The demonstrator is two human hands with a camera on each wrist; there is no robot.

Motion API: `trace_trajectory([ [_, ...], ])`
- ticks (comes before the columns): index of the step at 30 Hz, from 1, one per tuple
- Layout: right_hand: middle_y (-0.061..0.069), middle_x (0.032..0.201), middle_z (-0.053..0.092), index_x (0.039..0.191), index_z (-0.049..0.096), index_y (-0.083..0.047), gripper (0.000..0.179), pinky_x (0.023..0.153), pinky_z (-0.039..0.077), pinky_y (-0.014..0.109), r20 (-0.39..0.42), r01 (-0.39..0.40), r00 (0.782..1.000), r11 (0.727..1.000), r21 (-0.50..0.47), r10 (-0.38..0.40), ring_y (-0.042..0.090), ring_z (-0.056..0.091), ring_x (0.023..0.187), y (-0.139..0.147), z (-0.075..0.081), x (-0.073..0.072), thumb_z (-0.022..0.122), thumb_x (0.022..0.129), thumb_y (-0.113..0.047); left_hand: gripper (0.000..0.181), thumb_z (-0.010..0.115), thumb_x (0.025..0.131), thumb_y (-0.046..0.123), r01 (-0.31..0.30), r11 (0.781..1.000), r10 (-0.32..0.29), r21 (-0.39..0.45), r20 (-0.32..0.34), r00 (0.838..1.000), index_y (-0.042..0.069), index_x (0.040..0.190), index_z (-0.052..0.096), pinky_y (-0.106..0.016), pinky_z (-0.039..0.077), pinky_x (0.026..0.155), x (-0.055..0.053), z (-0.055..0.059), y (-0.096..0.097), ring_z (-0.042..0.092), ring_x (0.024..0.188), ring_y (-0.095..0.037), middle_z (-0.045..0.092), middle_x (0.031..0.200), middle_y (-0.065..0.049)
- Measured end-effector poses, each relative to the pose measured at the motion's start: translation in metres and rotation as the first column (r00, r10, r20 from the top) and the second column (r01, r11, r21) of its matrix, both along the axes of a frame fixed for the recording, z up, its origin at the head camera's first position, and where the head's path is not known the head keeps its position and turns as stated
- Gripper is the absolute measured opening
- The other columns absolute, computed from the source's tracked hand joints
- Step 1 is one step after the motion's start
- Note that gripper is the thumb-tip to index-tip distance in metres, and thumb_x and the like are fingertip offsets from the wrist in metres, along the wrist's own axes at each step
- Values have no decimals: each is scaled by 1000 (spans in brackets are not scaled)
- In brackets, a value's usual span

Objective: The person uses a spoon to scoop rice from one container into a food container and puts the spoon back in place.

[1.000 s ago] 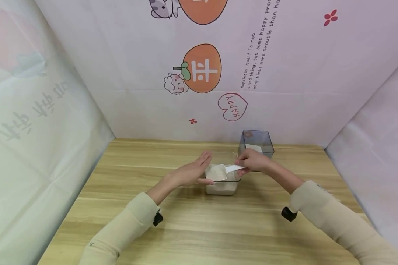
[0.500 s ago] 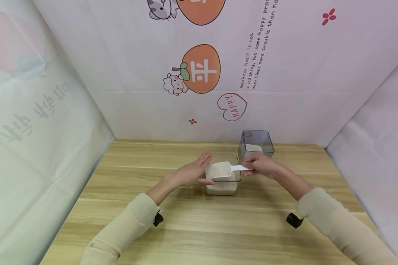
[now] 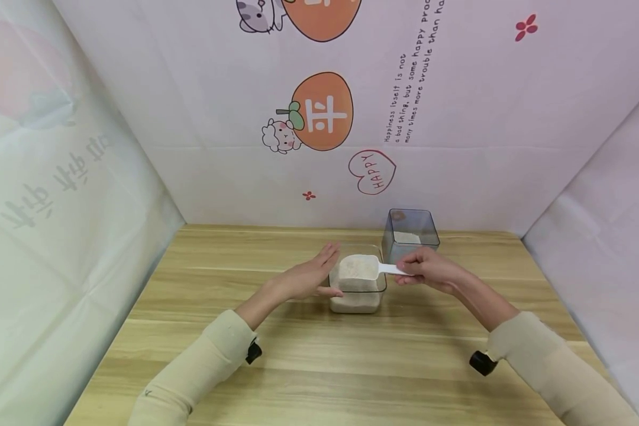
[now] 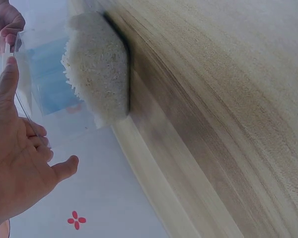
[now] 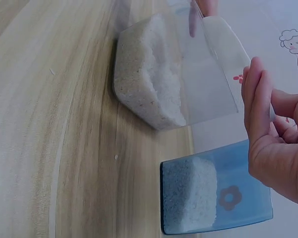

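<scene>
My right hand (image 3: 428,269) pinches the handle of a white scoop (image 3: 390,269). Heaped with rice (image 3: 358,267), the scoop lies nearly level over the mouth of a clear square container (image 3: 355,305). Rice (image 4: 99,69) fills the container's lower part, with a hollow in its surface in the right wrist view. At the container's left side rests my left hand (image 3: 309,277), its fingers fairly straight and its thumb along the front rim. In the right wrist view the fingers (image 5: 258,99) of my right hand partly hide the scoop.
A blue-tinted square container (image 3: 412,225) with rice in it stands behind and to the right, near the back wall. A stray grain (image 5: 116,156) lies on the wooden table (image 3: 319,367). Printed cloth walls (image 3: 218,177) enclose the back and both sides.
My right hand has drawn back to the right, bringing the scoop from a tilt to nearly level, with rice heaped in it. The left hand has stayed at the container.
</scene>
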State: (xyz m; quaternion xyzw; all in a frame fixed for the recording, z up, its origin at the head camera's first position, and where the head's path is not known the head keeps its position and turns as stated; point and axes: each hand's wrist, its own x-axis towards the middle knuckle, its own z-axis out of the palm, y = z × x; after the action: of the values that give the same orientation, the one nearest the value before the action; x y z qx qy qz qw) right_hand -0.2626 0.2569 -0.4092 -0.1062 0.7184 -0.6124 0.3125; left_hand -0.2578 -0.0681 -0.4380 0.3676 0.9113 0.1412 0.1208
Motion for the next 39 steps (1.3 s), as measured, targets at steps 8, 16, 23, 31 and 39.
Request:
trace_trajectory([
  [8,5,85,72,116,57,21,27,77,58,15,3,-1,1000,1000,-25,1,8,72,81,6,2,5,49,103,0,102,53,95,62,-1,1000,1,-5,0,1000,2,160,2,-38,26,124,0,-1,0,-7,157,-24,-13,168,-7],
  [16,5,87,72,105,66,5,20,76,58,16,-2,31,1000,999,-44,-31,9,72,81,15,1,10,46,104,0,103,53,94,62,1,1000,-1,-11,-10,1000,3,160,1,-37,23,124,0,0,1,-8,157,-25,-13,168,-8],
  [23,7,88,71,106,66,4,20,77,58,17,-17,52,998,997,-59,-53,10,73,82,27,7,16,47,104,-4,102,52,94,63,-2,1000,2,-15,0,1000,5,160,-1,-37,22,125,2,3,0,-7,157,-25,-14,168,-7],
  [31,5,87,73,97,68,-8,24,73,58,15,0,99,995,989,-106,-99,9,73,81,38,15,21,46,104,-2,101,52,95,62,-1,1000,1,0,2,1000,5,160,0,-39,23,125,3,4,-1,-6,157,-27,-14,168,-7],
  [39,7,90,75,100,71,-8,25,74,57,14,14,82,997,970,-228,-81,8,73,83,56,23,25,46,105,-4,101,51,95,62,4,1000,-4,-2,-3,1000,4,160,0,-39,22,125,3,3,-1,-6,157,-27,-13,168,-8],
])
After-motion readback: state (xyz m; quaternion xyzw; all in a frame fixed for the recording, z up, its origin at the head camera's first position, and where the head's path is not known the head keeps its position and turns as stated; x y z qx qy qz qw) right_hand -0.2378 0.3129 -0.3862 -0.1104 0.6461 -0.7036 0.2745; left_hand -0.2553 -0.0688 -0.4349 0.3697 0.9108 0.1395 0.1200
